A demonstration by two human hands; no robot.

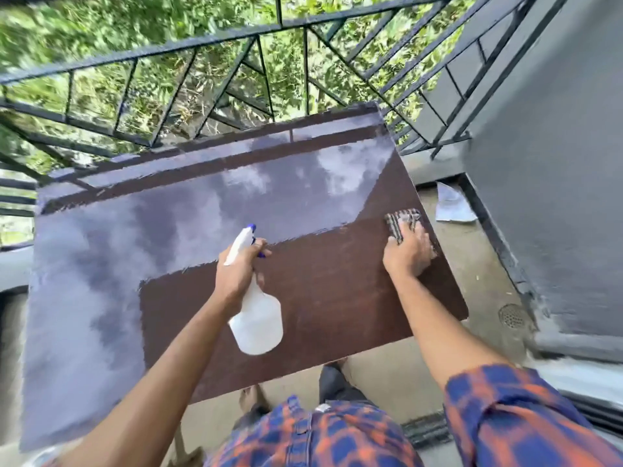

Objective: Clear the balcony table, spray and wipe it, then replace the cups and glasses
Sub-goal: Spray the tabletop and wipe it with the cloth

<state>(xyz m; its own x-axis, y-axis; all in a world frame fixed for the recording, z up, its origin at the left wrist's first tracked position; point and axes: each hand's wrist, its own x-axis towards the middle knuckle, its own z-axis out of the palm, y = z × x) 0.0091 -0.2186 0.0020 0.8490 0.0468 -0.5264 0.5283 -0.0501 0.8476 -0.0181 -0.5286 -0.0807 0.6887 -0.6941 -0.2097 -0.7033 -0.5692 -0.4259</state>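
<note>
The glossy dark brown balcony table (337,298) fills the middle of the head view, its far and left parts reflecting the sky. My left hand (236,274) grips the neck of a white spray bottle (258,318) with a blue nozzle, held above the table's middle with a finger on the trigger. My right hand (409,249) presses flat on a striped cloth (401,219) at the table's right edge. No cups or glasses are in view.
A black metal railing (236,62) runs behind the table with greenery beyond. A grey wall (556,163) stands to the right. On the concrete floor lie a pale scrap (451,205) and a round drain (512,315).
</note>
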